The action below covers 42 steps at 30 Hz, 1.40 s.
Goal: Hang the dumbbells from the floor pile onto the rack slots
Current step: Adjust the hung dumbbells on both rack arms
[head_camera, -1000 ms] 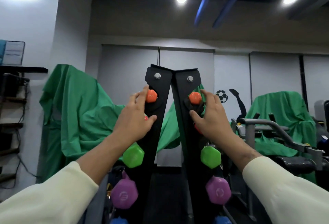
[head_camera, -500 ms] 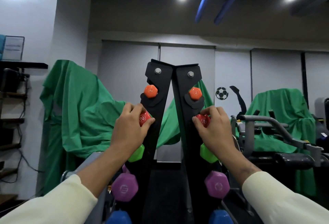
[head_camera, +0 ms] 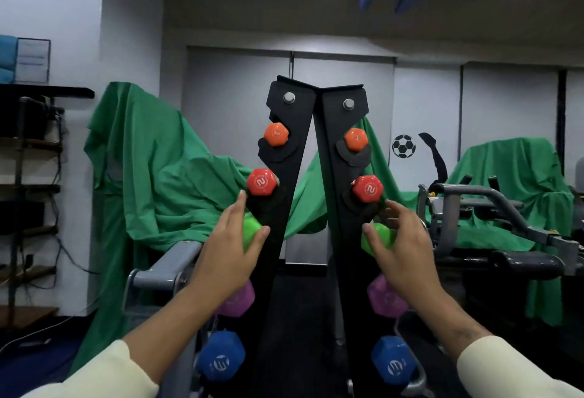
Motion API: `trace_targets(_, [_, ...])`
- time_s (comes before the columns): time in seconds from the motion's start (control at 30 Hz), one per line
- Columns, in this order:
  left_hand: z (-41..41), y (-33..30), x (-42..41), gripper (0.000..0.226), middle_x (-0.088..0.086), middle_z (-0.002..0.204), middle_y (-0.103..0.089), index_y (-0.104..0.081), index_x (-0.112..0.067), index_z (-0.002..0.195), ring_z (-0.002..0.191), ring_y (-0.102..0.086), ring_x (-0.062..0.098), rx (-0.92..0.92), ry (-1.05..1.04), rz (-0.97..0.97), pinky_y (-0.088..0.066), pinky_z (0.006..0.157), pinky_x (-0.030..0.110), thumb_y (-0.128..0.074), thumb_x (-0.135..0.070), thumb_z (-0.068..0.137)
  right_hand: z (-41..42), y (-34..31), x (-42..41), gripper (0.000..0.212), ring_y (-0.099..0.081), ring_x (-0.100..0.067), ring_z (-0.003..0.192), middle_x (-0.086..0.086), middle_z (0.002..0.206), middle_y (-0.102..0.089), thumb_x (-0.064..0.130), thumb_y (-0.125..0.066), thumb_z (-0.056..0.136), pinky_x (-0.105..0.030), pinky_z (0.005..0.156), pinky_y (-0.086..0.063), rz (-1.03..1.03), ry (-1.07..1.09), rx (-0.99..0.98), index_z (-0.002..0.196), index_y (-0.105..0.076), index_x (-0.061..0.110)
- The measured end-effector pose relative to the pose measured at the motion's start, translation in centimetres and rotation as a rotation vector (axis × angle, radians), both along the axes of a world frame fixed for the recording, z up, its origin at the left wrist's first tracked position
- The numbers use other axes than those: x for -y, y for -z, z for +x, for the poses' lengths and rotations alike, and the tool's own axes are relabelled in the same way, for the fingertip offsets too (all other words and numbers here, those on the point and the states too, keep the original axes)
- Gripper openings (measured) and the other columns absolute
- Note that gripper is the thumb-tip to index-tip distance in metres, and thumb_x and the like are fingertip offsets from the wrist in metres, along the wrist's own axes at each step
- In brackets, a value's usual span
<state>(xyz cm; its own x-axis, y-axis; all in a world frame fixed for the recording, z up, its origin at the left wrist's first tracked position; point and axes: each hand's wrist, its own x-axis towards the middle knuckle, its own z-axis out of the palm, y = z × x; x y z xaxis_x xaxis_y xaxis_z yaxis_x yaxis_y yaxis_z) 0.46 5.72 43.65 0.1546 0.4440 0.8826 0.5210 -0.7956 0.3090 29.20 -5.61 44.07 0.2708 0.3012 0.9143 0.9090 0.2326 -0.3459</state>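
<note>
Rack: we find the black rack point(head_camera: 316, 208) upright, its two plates meeting at the top, with dumbbells seated down both outer edges.
Left hand: our left hand point(head_camera: 227, 252) has fingers spread and relaxed in front of the left green dumbbell point(head_camera: 251, 233); whether it touches we cannot tell, and it grips nothing.
Right hand: our right hand point(head_camera: 401, 249) is likewise open, fingers loosely splayed before the right green dumbbell point(head_camera: 376, 239), holding nothing.
Count, orange: two, left point(head_camera: 276, 134) and right point(head_camera: 356, 139), top slots.
Count, red: two, left point(head_camera: 261, 182) and right point(head_camera: 367, 189), marked 2.
Count, green: two, partly hidden by the hands.
Count, purple: two, left point(head_camera: 241, 301) and right point(head_camera: 384, 298).
Count, blue: two, left point(head_camera: 221, 359) and right point(head_camera: 393, 363), lowest visible.
Floor pile: not in view; remainder cannot be judged.
Risk one: we judge a green dumbbell not fully seated could roll from its slot once the hands leave.
Risk two: a knock on the red pair above could unseat them.
</note>
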Motion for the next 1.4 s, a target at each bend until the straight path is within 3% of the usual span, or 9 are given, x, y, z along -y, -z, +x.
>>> trace_targets(0.3, [0.0,2.3,0.1,0.075,0.013,0.162,-0.037,-0.027,-0.010,0.162,0.148,-0.037,0.025,0.017,0.020,0.006,-0.031,0.121,0.034,-0.061,-0.039,0.102,-0.8,3.0,0.3,0.064,-0.053,-0.028,0.135,-0.014,0.147,-0.058,0.032,-0.076,0.094,-0.026,0.114,-0.033,-0.065,0.018,0.038,0.147,-0.053,0.006])
trace_targets(0.53, [-0.1,2.1,-0.1,0.069,0.014,0.149,-0.051,-0.039,-0.008,0.157,0.137,-0.049,0.029,0.026,-0.016,0.020,-0.034,0.115,0.031,-0.065,-0.036,0.100,-0.8,2.6,-0.1,0.059,-0.060,-0.035,0.123,-0.017,0.135,-0.064,0.036,-0.075,0.094,-0.037,0.106,-0.041,-0.069,0.113,0.044,0.142,-0.057,0.007])
trace_targets(0.7, [-0.8,3.2,0.1,0.088,0.015,0.157,-0.045,-0.013,-0.011,0.165,0.142,-0.044,0.029,-0.017,0.030,-0.016,-0.032,0.118,0.033,-0.068,-0.032,0.099,-1.1,3.5,0.7,0.075,-0.051,-0.027,0.135,-0.013,0.151,-0.053,0.034,-0.077,0.094,-0.030,0.116,-0.034,-0.097,0.023,-0.002,0.155,-0.043,0.009])
trace_targets(0.77, [-1.8,5.4,0.1,0.092,0.019,0.144,-0.056,-0.004,-0.013,0.166,0.128,-0.054,0.035,-0.026,0.016,-0.100,-0.041,0.109,0.041,-0.066,-0.031,0.100,-1.2,5.1,1.4,0.086,-0.056,-0.027,0.121,-0.016,0.147,-0.055,0.031,-0.077,0.094,-0.021,0.108,-0.035,-0.140,0.000,-0.048,0.162,-0.030,0.008])
trace_targets(0.83, [-2.6,8.6,0.4,0.085,0.020,0.144,-0.057,-0.009,-0.013,0.166,0.129,-0.054,0.035,0.011,-0.008,-0.171,-0.041,0.107,0.041,-0.062,-0.034,0.102,-1.2,7.3,2.2,0.089,-0.055,-0.029,0.127,-0.017,0.146,-0.056,0.031,-0.077,0.095,-0.018,0.105,-0.031,-0.165,-0.010,-0.091,0.163,-0.026,0.007])
trace_targets(0.93, [-3.3,12.1,0.8,0.072,0.011,0.156,-0.049,-0.027,-0.012,0.163,0.141,-0.048,0.026,0.090,-0.016,-0.178,-0.038,0.115,0.036,-0.059,-0.038,0.103,-0.7,10.1,2.6,0.079,-0.044,-0.032,0.146,-0.018,0.157,-0.048,0.034,-0.074,0.095,-0.029,0.120,-0.029,-0.161,0.020,-0.067,0.157,-0.038,0.001])
trace_targets(1.1, [-2.8,12.7,0.6,0.061,0.012,0.154,-0.051,-0.042,-0.007,0.156,0.141,-0.049,0.025,0.131,-0.043,-0.144,-0.032,0.115,0.024,-0.059,-0.034,0.104,-0.3,11.3,2.0,0.060,-0.053,-0.032,0.137,-0.018,0.146,-0.058,0.029,-0.073,0.097,-0.025,0.116,-0.032,-0.110,0.058,-0.061,0.146,-0.053,0.000])
trace_targets(1.27, [-2.6,13.1,0.4,0.064,0.010,0.157,-0.048,-0.037,-0.008,0.158,0.143,-0.047,0.024,0.137,-0.052,-0.127,-0.037,0.119,0.035,-0.058,-0.035,0.105,-0.3,11.8,1.5,0.060,-0.053,-0.030,0.136,-0.016,0.146,-0.058,0.031,-0.073,0.097,-0.031,0.117,-0.037,-0.053,0.047,-0.088,0.146,-0.053,0.001])
trace_targets(1.4, [-3.0,14.4,0.8,0.081,0.005,0.157,-0.048,-0.017,-0.014,0.165,0.143,-0.046,0.017,0.134,-0.005,-0.212,-0.035,0.116,0.023,-0.061,-0.041,0.102,0.2,13.2,2.1,0.077,-0.055,-0.018,0.136,-0.009,0.150,-0.057,0.040,-0.076,0.094,-0.027,0.115,-0.041,-0.099,0.011,-0.218,0.157,-0.042,0.010])
